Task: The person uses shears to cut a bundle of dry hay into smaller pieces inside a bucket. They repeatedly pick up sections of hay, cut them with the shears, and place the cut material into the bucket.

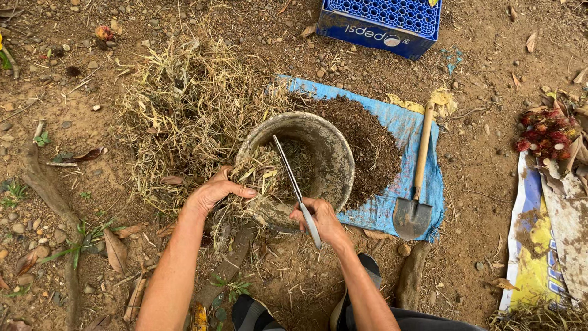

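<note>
We have our left hand (pixel 215 191) closed around a bunch of dry grass (pixel 254 175) draped over the near rim of the dirty bucket (pixel 334 153), and our right hand (pixel 321 222) wrapped around the handles of long garden shears (pixel 293 184), whose blades lie together and point up into the bucket's mouth; whether they have bitten into the grass we cannot tell. To cut well, it seems best to keep the bunch tight and pulled taut across the rim, keep our left fingers back from the blade line, and take short bites so the pieces drop inside, where some chopped straw already lies, rather than onto the ground. The blades look close to our left fingertips, so that is the spot to watch. The large heap of dry grass (pixel 184 110) sits just left of the bucket, within easy reach. Behind and to the right, a mound of dark soil (pixel 364 138) rests on a blue tarp (pixel 413 129), touching the bucket's far side, and a small shovel (pixel 415 196) with a wooden handle lies on the tarp's right edge. A blue plastic crate (pixel 383 24) stands farther off, and a cluster of red fruit (pixel 545 135) lies at the right, well apart. Nothing blocks the bucket; only loose straw over the rim crowds the cut.
</note>
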